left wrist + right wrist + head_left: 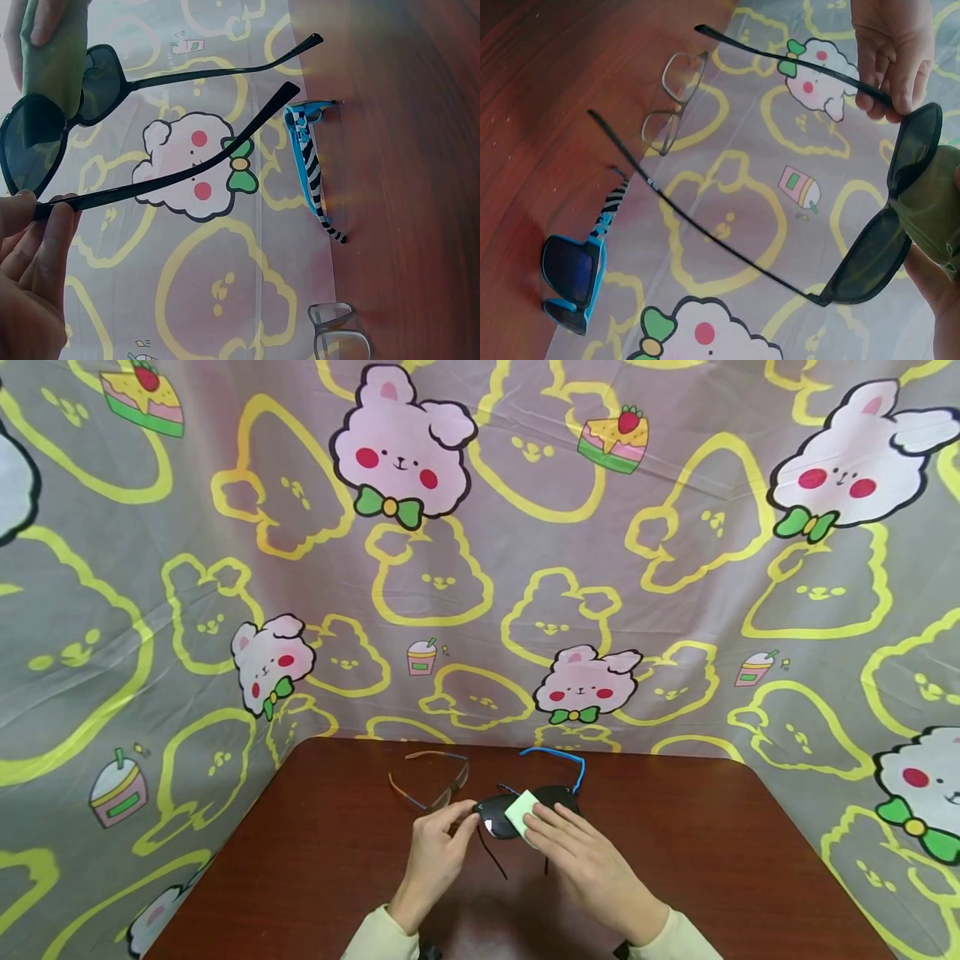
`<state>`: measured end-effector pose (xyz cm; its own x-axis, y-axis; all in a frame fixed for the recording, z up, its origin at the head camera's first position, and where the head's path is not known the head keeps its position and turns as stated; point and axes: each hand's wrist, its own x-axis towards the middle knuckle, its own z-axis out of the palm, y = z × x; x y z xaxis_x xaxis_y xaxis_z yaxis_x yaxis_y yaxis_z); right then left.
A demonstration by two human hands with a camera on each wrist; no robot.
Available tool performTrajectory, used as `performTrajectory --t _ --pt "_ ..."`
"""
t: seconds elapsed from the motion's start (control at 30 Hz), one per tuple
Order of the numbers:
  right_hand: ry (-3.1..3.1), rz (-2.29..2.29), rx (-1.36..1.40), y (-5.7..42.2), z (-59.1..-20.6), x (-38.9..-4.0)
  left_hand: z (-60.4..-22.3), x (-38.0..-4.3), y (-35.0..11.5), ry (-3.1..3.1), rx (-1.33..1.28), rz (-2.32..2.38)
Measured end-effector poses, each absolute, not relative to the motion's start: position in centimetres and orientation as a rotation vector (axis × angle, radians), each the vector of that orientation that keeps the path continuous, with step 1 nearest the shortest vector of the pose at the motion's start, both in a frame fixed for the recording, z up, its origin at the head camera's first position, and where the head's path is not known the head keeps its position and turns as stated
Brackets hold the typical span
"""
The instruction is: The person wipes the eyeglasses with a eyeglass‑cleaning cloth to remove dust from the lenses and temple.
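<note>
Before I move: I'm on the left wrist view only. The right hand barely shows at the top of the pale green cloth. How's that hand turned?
Observer: Back up: the head view shows the back of the right hand, with its fingers on the pale green cloth against the black-framed, dark-lensed sunglasses.
Operator: The clear-lensed, grey-rimmed glasses get cut off at my bottom edge. Folded or open?
Observer: Open. In the head view they lie unfolded on the reddish-brown wooden table.

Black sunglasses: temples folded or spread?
Spread. Both temples of the black sunglasses extend back from the lenses in both wrist views.
</note>
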<state>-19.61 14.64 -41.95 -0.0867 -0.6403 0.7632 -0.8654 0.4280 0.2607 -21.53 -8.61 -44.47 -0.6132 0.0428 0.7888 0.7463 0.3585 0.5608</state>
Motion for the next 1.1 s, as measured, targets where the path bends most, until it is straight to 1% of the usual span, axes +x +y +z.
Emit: performTrajectory --t 0.73,1.1 --pt "-1.827 0.428 1.149 16.4 -42.2 -20.0 -44.5 -21.3 -9.1 -1.896 -0.718 -1.274" --pt "-2.093 0.581 0.859 17.9 -42.5 -20.0 -44.2 -21.3 -9.8 -1.897 -0.704 -1.251"
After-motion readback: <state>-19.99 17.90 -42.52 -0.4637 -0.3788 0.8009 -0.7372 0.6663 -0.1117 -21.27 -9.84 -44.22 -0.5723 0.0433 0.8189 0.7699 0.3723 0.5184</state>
